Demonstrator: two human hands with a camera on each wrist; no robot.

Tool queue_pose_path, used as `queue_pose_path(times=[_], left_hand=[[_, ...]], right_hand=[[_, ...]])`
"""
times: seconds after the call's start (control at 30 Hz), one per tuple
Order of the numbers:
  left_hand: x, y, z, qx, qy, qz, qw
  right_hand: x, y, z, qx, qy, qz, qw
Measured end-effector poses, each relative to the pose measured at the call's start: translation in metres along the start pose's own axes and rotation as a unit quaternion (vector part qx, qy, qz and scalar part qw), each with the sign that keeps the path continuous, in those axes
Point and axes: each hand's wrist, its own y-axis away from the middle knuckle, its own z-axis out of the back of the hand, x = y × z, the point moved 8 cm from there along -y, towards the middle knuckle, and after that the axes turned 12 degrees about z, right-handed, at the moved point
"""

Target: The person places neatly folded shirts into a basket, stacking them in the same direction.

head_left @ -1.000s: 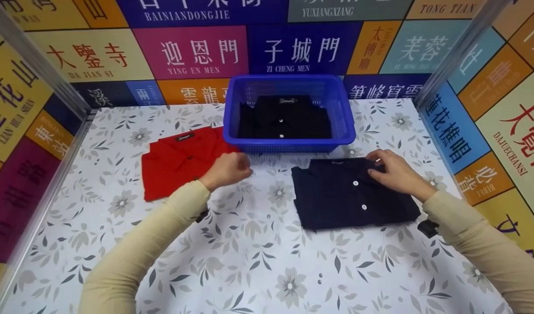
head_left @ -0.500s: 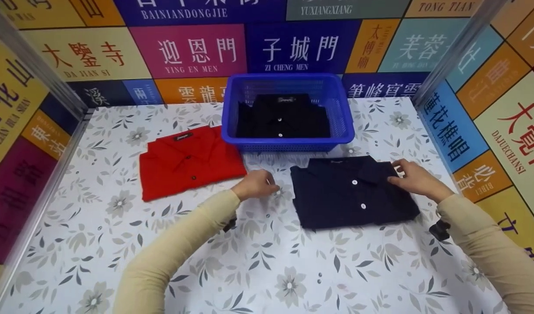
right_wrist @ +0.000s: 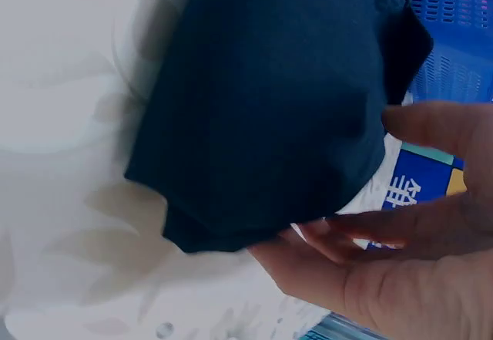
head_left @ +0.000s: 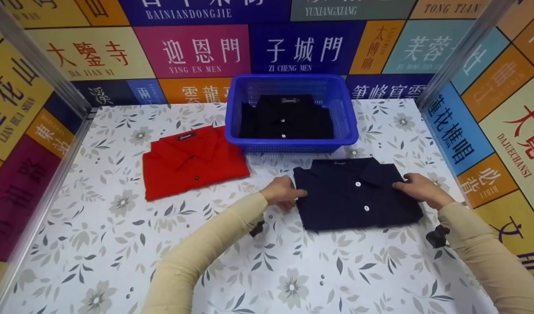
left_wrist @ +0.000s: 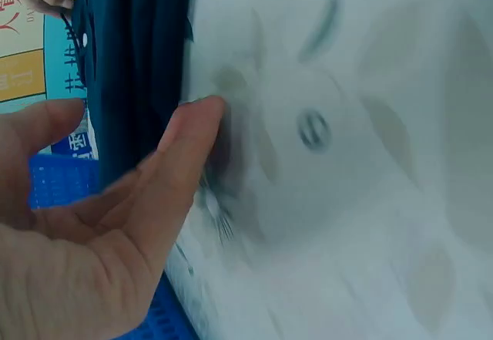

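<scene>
A folded navy shirt (head_left: 336,196) with white buttons lies on the table, collar towards the back. My right hand (head_left: 423,189) holds its right edge. In the right wrist view the thumb (right_wrist: 420,120) is on the upper side of the shirt (right_wrist: 269,109) and the fingertips go in under the edge. My left hand (head_left: 282,192) is at the shirt's left edge. The left wrist view shows its fingers (left_wrist: 185,155) fairly straight, low by the table beside the layered fabric (left_wrist: 146,70), with the thumb (left_wrist: 54,120) spread apart above.
Behind the navy shirt stands a blue plastic basket (head_left: 290,141) with a folded black shirt (head_left: 288,115) inside. A folded red shirt (head_left: 195,161) lies to the left, its corner against the basket. Printed panels (head_left: 192,50) wall in the floral-covered table (head_left: 232,270).
My left hand has moved right, from beside the red shirt to the navy shirt's left edge. My right hand has shifted outward from the collar to the right edge. The shirts lie as before.
</scene>
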Motion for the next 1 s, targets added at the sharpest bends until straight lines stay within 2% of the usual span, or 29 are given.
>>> queue_pose_path(times=[0.13, 0.3, 0.43, 0.57, 0.73, 0.83, 1.0], left_hand=[[-0.005, -0.001, -0.006, 0.000, 0.002, 0.013, 0.9999], [-0.007, 0.000, -0.010, 0.005, 0.021, 0.023, 0.9995], [-0.008, -0.001, -0.015, 0.022, 0.038, 0.020, 0.9988], [-0.009, -0.002, -0.020, 0.047, 0.071, 0.010, 0.9963], [-0.016, -0.006, -0.023, 0.076, 0.144, -0.028, 0.9863], [-0.019, -0.009, -0.024, 0.081, 0.180, -0.042, 0.9794], [-0.011, -0.014, -0.023, 0.072, 0.233, -0.011, 0.9698]], right_hand=[[-0.006, 0.002, 0.002, -0.010, -0.028, -0.013, 0.999], [-0.008, 0.003, 0.002, -0.003, -0.061, -0.023, 0.998], [-0.009, 0.003, -0.002, -0.006, -0.075, -0.030, 0.997], [-0.010, 0.002, -0.007, -0.031, -0.106, -0.035, 0.993], [-0.017, -0.003, -0.013, -0.064, -0.196, -0.037, 0.978], [-0.017, -0.004, -0.015, -0.062, -0.228, -0.038, 0.971], [-0.006, -0.001, -0.018, -0.057, -0.250, -0.049, 0.965]])
